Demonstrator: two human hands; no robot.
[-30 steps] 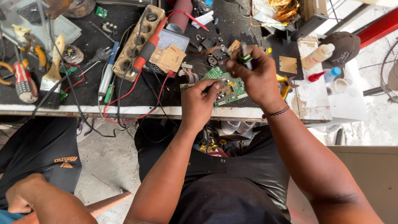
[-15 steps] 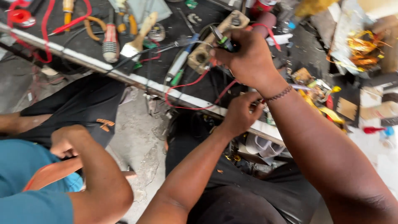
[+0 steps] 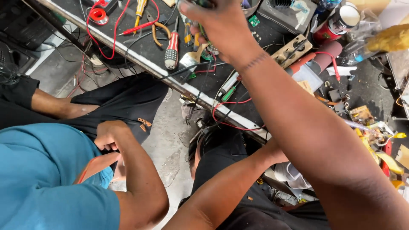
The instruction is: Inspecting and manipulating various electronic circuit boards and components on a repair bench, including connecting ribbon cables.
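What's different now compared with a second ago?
The right hand left the green circuit board, which it held together with the left, and swung far over the cluttered bench to the tools near the red-handled screwdriver. The left hand dropped below the bench edge and is now hidden behind the right arm. The neighbouring person in the blue shirt came into view. The tools lie as before.

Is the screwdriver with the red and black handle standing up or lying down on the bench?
Lying down. The screwdriver rests flat on the dark workbench, handle toward the bench edge, just left of the right hand.
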